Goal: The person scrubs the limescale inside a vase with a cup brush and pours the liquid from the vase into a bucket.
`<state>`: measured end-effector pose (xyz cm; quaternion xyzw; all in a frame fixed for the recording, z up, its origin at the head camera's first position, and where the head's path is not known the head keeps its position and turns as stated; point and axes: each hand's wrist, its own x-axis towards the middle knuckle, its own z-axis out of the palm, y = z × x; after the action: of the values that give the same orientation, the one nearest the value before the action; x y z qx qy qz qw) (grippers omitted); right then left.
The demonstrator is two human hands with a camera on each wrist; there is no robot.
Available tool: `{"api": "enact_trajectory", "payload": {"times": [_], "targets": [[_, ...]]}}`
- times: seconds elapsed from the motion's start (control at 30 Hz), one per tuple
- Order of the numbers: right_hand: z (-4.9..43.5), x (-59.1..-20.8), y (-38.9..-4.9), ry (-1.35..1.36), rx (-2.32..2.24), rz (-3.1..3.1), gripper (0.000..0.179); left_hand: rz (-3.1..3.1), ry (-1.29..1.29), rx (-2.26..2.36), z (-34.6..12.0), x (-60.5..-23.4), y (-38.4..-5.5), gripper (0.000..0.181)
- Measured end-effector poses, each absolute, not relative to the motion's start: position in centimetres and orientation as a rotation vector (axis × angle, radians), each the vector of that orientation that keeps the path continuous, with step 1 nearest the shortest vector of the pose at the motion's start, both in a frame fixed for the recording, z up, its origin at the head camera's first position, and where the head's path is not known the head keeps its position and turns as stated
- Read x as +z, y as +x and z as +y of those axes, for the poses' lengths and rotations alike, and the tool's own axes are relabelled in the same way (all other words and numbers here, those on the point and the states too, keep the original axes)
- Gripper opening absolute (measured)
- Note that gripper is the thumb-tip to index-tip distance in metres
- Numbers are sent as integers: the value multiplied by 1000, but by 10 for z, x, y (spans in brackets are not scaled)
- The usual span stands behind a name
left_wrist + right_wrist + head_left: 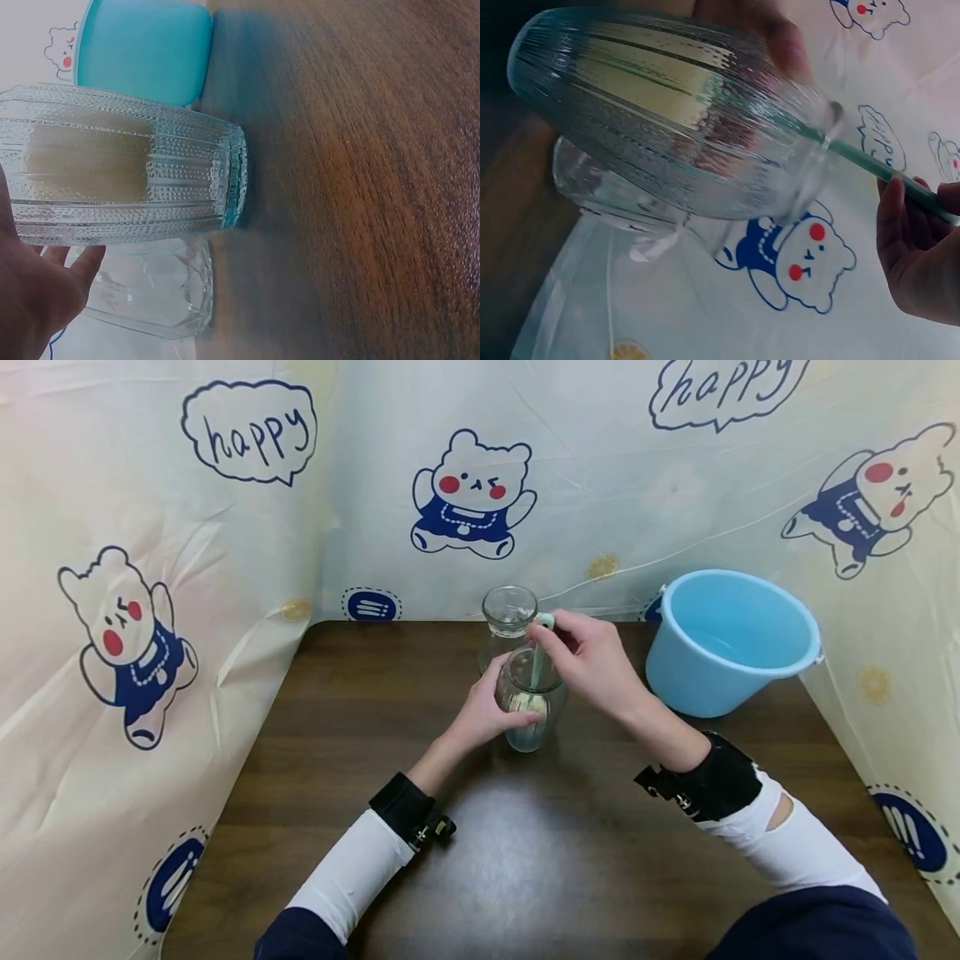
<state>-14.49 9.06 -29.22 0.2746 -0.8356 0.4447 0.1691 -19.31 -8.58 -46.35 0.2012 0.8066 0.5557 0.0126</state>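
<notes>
My left hand (487, 710) grips the side of a ribbed clear glass vase (187, 176); whether its base touches the table, I cannot tell. Between thumb and fingers, my right hand (596, 660) pinches the green handle (866, 161) of a bottle brush above the vase's mouth. The brush's pale yellow head (641, 79) sits down inside the vase, seen blurred through the glass. Just behind stands a second clear glass vase (510, 608), partly hidden by the first one and by the left hand.
A light blue bucket (671, 664) stands at the back right of the brown wooden table (495, 860). Printed cloth (585, 468) with bear drawings hangs along the table's back and sides.
</notes>
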Motion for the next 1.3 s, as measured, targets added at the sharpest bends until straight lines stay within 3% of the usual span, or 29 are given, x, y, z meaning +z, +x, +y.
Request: {"api": "enact_trajectory", "payload": {"times": [0.2,0.5,0.73,1.1,1.3], "targets": [[92,-277,-140,729,1258,-2349,18,2535,642,1739,-86,-463,-194,96],[103,-325,-163,773,1198,-2491,22,2518,621,1738,-85,-461,-195,95],[109,-311,-166,753,1201,-2416,27,2537,652,1754,-86,-461,-196,95],[110,-324,-166,832,949,-2563,25,2515,643,1738,-84,-459,-194,94],[116,-311,-166,803,955,-2468,26,2529,649,1728,-83,-437,-179,93]]}}
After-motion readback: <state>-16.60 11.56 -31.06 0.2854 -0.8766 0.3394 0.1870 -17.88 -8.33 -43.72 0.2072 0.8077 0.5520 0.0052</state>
